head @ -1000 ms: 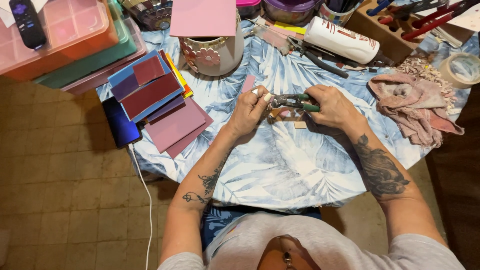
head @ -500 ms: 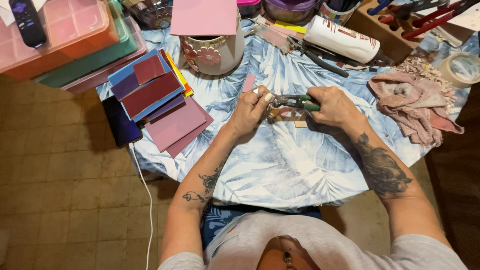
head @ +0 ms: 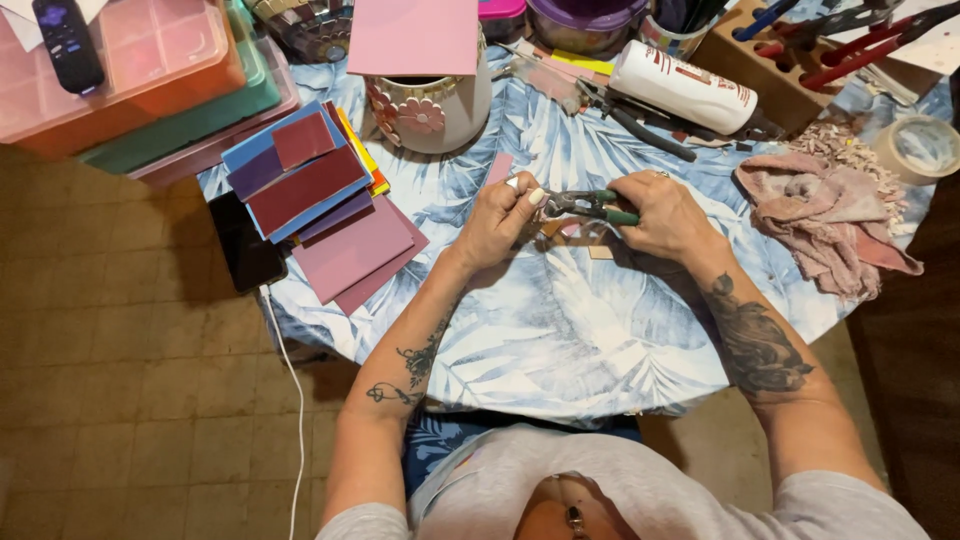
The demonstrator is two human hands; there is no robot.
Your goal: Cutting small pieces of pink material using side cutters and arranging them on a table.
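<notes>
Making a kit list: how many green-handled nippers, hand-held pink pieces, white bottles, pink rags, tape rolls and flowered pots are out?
Green-handled metal nippers, in the right hand: 1
Small pink piece, in the left hand: 1
White plastic bottle: 1
Crumpled pink cloth rag: 1
Pale tape roll: 1
White ceramic pot with pink flowers: 1
Total: 6

White glue bottle (head: 683, 89) with a red-marked label, lying on its side at the counter's far edge. Dark phone (head: 246, 243), screen black, at the counter's left edge beside the coloured sheets, white cable attached. Black remote (head: 67, 43) atop the orange plastic box (head: 150, 70), top left.
</notes>
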